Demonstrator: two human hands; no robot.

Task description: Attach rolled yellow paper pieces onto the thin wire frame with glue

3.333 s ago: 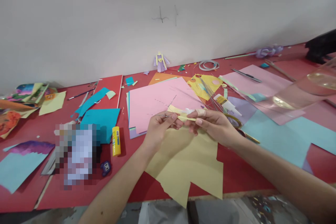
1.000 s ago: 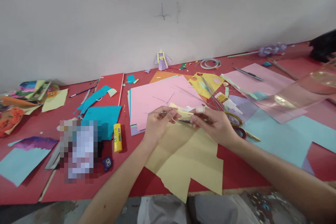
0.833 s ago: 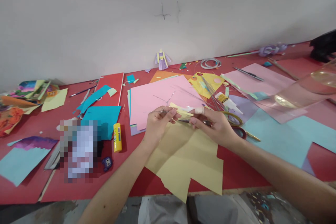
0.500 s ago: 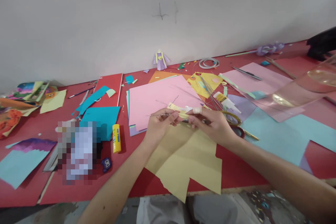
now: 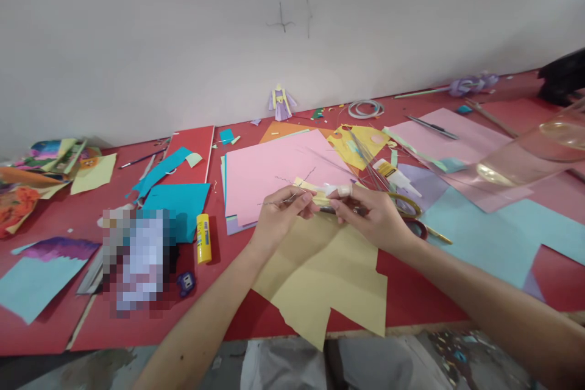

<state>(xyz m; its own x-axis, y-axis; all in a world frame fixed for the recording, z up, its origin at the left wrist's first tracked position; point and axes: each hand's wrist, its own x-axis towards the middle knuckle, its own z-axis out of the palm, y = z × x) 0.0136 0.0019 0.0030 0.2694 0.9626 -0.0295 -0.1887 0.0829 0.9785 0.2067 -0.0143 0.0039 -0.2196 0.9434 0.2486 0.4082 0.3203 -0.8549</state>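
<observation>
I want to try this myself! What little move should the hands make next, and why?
Perhaps the right hand should gently smooth the pale yellow paper strip: it sits between both hands, with the right one close by, while the left hand pinches the twisted wire.

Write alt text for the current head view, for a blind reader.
The left hand holds twisted wire, and pale yellow paper shows between it and the right hand, above a notched yellow sheet on a red table. A yellow glue stick lies left; a purple-and-yellow paper figure stands by the wall.
</observation>
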